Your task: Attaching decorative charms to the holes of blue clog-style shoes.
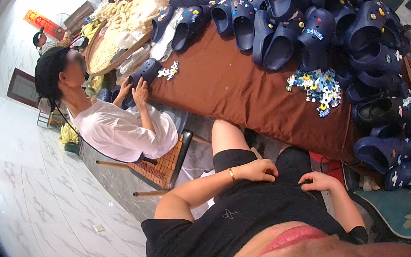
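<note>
My left hand, with a gold bangle at the wrist, is over my lap on the black clothing. Its fingers are curled downward and pressed together; whether they pinch the cloth is hidden. My right hand is beside the right edge of the black shirt, fingers bent and thumb close to them. Anything between those fingers is too small to make out. On the brown cloth-covered table ahead lies a pile of small blue, white and yellow charms. Many navy clogs with charms stand behind it.
More navy clogs line the table's right side. At left a seated person handles a navy clog near a small charm pile. A round woven tray stands at far left. A patterned chair is at lower right.
</note>
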Demonstrator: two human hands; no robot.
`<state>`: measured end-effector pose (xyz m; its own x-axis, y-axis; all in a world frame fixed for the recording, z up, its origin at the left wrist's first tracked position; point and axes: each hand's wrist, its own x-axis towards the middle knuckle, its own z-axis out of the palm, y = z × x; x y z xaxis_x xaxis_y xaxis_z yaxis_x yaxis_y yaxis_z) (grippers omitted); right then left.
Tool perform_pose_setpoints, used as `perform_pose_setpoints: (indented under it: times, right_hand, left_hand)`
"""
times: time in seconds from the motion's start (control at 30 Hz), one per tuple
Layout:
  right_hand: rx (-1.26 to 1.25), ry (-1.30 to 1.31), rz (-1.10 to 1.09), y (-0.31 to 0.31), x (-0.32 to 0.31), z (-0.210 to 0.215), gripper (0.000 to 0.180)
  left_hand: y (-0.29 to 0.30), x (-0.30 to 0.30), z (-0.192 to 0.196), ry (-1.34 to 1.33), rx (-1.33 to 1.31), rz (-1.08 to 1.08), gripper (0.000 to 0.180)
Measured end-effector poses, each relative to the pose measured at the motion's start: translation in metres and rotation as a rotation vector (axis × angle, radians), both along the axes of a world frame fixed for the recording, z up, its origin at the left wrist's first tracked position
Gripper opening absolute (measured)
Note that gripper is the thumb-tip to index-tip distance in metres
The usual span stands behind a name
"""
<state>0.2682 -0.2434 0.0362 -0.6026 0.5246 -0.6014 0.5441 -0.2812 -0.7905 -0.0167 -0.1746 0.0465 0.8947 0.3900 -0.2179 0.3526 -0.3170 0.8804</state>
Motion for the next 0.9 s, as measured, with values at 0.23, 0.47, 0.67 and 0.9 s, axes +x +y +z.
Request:
perform_pose_setpoints:
  times: [0.23,0.47,0.67,0.9]
  right_hand:
    - [-0.033,-0.093,-0.068,-0.017,0.001,0.008,0.029]
    - [0.018,-0.071,-0.018,-0.033,0.012,-0.021,0.021]
    - [-0.022,-0.094,-0.152,-0.074,0.03,-0.02,0.028]
    - [-0.097,0.056,-0.258,-0.083,0.036,-0.033,0.031]
  left_hand:
    - [0.0,0.022,0.009,0.01,-0.007,-0.179,0.015]
    - [-0.009,0.058,-0.002,-0.074,0.116,-0.251,0.01]
    - [-0.015,0.092,-0.001,-0.07,0.118,-0.424,0.014]
    - [-0.002,0.088,0.006,-0.075,0.018,-0.337,0.014]
